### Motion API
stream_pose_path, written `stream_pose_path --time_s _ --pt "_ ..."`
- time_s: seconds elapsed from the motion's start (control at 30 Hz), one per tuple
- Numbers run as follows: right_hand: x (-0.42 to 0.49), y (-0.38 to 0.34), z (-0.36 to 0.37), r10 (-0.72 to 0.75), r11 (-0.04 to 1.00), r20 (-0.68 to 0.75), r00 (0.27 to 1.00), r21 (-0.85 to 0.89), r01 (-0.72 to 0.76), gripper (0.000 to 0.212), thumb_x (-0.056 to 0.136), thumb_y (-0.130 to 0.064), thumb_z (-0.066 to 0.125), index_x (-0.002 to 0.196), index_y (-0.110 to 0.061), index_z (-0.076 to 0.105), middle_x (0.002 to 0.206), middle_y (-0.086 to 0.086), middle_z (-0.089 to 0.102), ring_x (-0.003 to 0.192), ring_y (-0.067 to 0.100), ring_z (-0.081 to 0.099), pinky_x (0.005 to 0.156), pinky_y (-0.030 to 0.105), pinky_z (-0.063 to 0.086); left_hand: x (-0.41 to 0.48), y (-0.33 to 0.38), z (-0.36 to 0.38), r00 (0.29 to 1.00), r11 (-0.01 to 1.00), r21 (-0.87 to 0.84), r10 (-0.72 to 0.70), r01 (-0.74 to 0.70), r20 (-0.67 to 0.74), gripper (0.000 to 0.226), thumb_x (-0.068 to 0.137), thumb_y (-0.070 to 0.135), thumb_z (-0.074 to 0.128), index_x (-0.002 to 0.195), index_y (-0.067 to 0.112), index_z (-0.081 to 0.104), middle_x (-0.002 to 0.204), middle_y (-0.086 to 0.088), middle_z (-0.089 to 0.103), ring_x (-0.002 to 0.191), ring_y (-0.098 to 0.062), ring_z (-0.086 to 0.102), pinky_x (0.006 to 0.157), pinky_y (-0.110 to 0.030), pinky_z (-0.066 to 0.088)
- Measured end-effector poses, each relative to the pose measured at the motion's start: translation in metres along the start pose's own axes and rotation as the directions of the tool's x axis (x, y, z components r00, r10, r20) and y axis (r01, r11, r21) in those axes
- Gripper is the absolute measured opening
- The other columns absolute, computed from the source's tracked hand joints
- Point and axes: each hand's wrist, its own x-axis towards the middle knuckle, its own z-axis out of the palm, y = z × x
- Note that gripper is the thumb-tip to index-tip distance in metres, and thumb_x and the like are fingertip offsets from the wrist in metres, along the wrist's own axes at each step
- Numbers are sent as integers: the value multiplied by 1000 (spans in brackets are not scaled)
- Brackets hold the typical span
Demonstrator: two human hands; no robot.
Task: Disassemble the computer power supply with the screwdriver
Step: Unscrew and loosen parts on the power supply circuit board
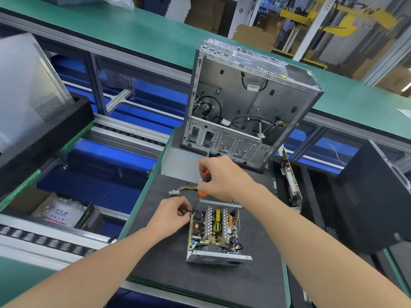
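Near the mat's (222,283) front edge sits the opened power supply (213,232); my left hand (173,215) pinches its far-left corner, my right hand (222,178) curls round the orange-black screwdriver (206,181), tip down there. Board print's too blurry to read.

**Setting:** electronics disassembly line in a factory hall.

**Evidence recorded:**
- Long green-topped benches (138,34) are carried on aluminium-profile framing (96,85).
- Roller conveyor tracks (51,242) are run beside the benches.
- A black matted work pallet (200,276) is set at the station.
- A stripped desktop computer case (255,96) is stood at the pallet's far edge.
- An uncovered power supply (213,230) is laid near the pallet's middle.
- A circuit board (290,176) is racked upright past the right edge.
- Cardboard cartons (253,35) and yellow machinery (311,15) are seen behind.
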Motion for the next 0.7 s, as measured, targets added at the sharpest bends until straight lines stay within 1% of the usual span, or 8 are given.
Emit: stream_pose_path --time_s 0.07,0.17,0.23,0.33,0.4,0.47,0.57,0.7 --pt "-1 -1 -1 -1 1000 -2 1000 -12 1 16 79 -25 70 87 -21 57 83 -4 63 84 24 61 65 40 58 -1 2 0 1000 1000 22 15 -15 -4 17 82 16 76 78 31 68 75 14 67 73 -4 64 64 -12 49" --pt "-2 -2 -2 7 999 -11 1000 -39 -7 16 80 -26 68 88 -20 57 87 1 63 85 26 62 63 38 56 -1 4 1 1000 998 63 31 -31 0 9 86 17 76 85 25 77 81 14 67 76 -3 64 70 -13 50" --pt "-3 -4 -3 10 998 -19 1000 -55 -11 15 80 -25 67 89 -18 57 89 3 63 85 27 62 60 35 53 -2 7 4 1000 994 106 21 -20 -1 7 89 19 74 90 23 79 87 13 69 79 -4 64 77 -20 53" --pt "-5 -8 -5 9 997 -23 1000 -76 -11 17 82 -25 67 92 -16 57 91 5 64 85 29 63 60 35 52 -3 14 12 997 988 149 -34 44 -69 10 90 18 72 93 20 81 94 9 71 86 -9 65 84 -29 54" --pt "-6 -11 -6 6 995 -21 1000 -96 -8 19 83 -26 67 94 -14 57 92 6 64 86 30 62 62 36 53 -3 17 15 993 981 176 -65 81 -98 10 90 17 71 94 19 81 97 7 72 90 -11 65 87 -32 54" --pt "-8 -14 -8 8 994 -17 1000 -109 -9 21 84 -27 67 96 -13 57 95 7 64 87 31 62 64 38 55 -2 17 17 991 977 192 -76 96 -110 11 91 18 71 95 19 81 99 6 72 91 -12 65 87 -30 53" --pt "-9 -17 -10 12 993 -9 1000 -114 -13 22 85 -26 68 97 -12 57 96 8 63 87 32 63 69 42 59 -2 17 20 989 975 200 -75 100 -128 10 93 19 70 98 18 79 100 4 70 93 -14 64 83 -27 50" --pt "-11 -18 -11 21 994 -3 1000 -107 -21 22 85 -26 68 97 -12 57 95 8 64 87 32 63 68 41 58 -3 14 26 991 960 275 -10 47 -133 14 99 19 64 104 11 74 108 -2 67 104 -18 60 87 -28 46"
